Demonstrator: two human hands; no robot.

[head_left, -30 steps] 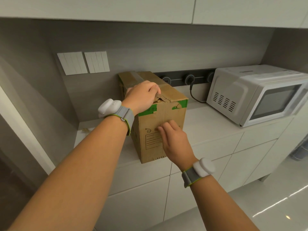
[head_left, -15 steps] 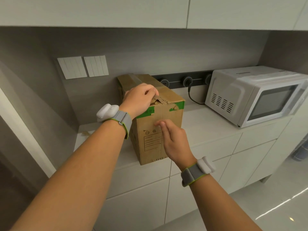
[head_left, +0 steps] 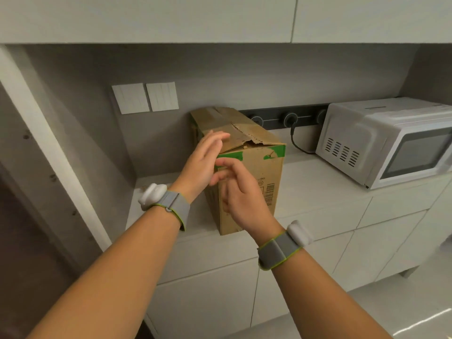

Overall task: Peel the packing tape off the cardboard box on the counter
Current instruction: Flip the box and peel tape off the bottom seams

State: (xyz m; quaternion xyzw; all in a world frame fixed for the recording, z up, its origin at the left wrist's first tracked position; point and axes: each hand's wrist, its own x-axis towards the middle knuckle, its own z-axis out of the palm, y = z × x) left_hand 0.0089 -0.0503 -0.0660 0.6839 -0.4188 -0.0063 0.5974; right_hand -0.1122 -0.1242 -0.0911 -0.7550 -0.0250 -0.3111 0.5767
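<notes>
A tall brown cardboard box [head_left: 259, 167] with green print along its top edge stands on the white counter [head_left: 322, 189]. Its top seam is torn and ragged near the front edge, with glossy packing tape [head_left: 217, 116] running toward the back. My left hand [head_left: 203, 162] hovers at the box's upper left corner with fingers straight and spread, holding nothing. My right hand [head_left: 242, 192] is in front of the box's front face, fingers loosely extended toward the left hand, also holding nothing. Both hands are blurred by motion.
A white microwave [head_left: 391, 140] sits on the counter to the right. A dark socket strip [head_left: 286, 118] with a plugged cable runs along the wall behind the box. Wall switches [head_left: 146, 96] hang at upper left. Cabinets hang overhead.
My left hand has let go of the torn top edge and opened beside the box. My right hand has risen from the front face toward the left hand.
</notes>
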